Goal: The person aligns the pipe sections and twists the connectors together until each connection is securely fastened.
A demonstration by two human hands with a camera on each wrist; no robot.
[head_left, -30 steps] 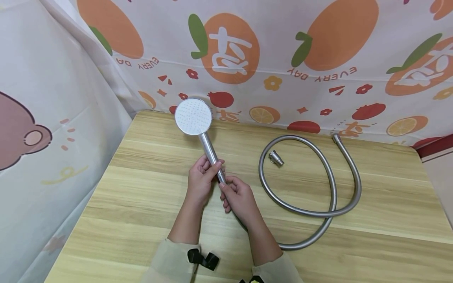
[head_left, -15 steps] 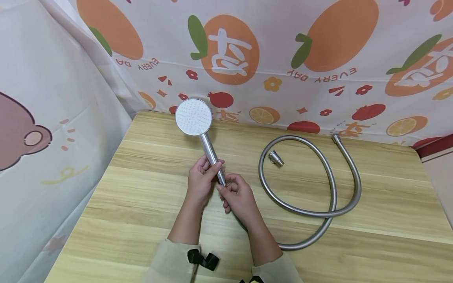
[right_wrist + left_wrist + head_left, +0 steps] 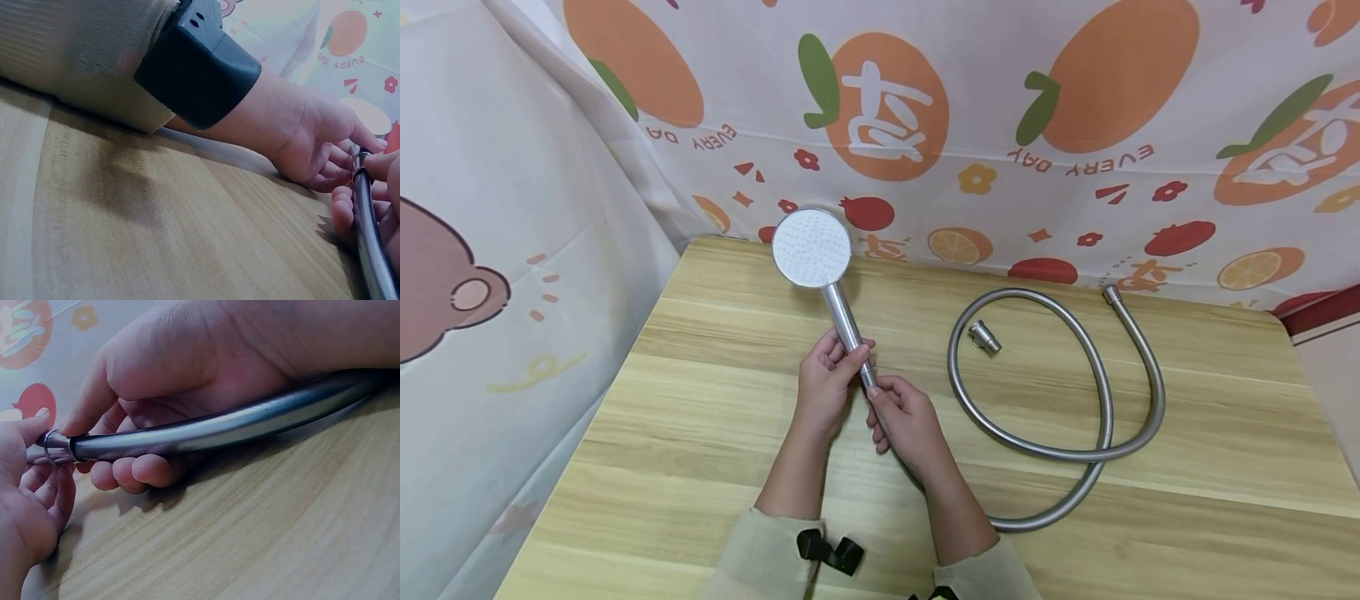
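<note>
In the head view a hand shower [image 3: 812, 247] tilts to the upper left, its white spray face up. My left hand [image 3: 826, 382] grips the lower part of its chrome handle [image 3: 842, 315], thumb across the front. Just below, my right hand [image 3: 913, 423] pinches the end of a grey metal shower hose [image 3: 1033, 523] against the handle's foot. The left wrist view shows the right thumb at the ringed joint [image 3: 59, 449], while the hose [image 3: 212, 432] runs back under the palm. In the right wrist view the left hand [image 3: 312, 134] is beyond that joint.
The hose loops across the wooden table [image 3: 700, 417], its free end fitting [image 3: 1112, 293] near the back edge. Inside the loop lies a small metal fitting [image 3: 985, 337]. A fruit-print cloth [image 3: 977, 92] hangs behind the table; another pale cloth [image 3: 550, 250] hangs at the left.
My right thumb and forefinger shifted at the hose joint: the thumb slid left, then came back right. The left hand and hand shower stay nearly still, and the loop of hose has not visibly moved.
</note>
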